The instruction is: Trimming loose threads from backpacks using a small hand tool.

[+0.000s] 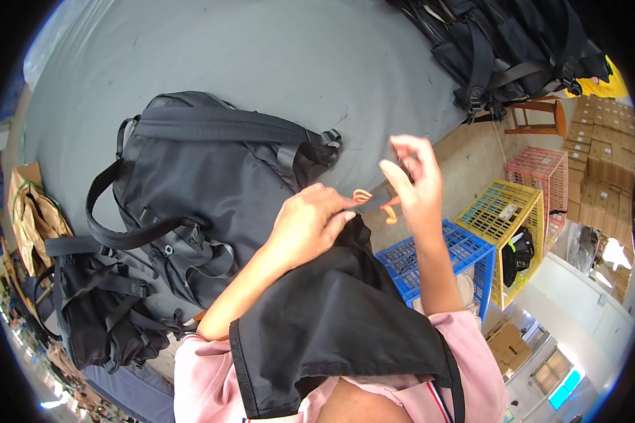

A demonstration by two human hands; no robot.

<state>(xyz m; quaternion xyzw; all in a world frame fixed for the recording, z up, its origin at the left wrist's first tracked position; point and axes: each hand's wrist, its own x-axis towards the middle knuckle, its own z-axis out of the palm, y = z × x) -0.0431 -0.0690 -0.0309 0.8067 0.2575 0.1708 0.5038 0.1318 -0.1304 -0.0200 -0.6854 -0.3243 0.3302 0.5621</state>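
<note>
A black backpack (212, 166) lies on the grey-covered table, its shoulder straps and top handle facing up. My left hand (307, 224) is beside its right edge, thumb and forefinger pinched together at one end of a curled orange strip (362, 196). Across a small gap, my right hand (418, 180) is raised with fingers curled round a small dark narrow object (402, 168), whose kind I cannot make out. Another orange curl (389, 213) hangs below that hand; whether the two orange pieces are joined is unclear. A black apron (339, 303) covers my front.
More black bags (508, 56) are piled at the far right, and another black bag (99, 310) lies at the near left by brown paper (34, 218). Blue (441, 257), yellow (497, 211) and pink (540, 169) plastic crates stand right of the table, near a wooden stool (543, 116) and stacked cartons (607, 148).
</note>
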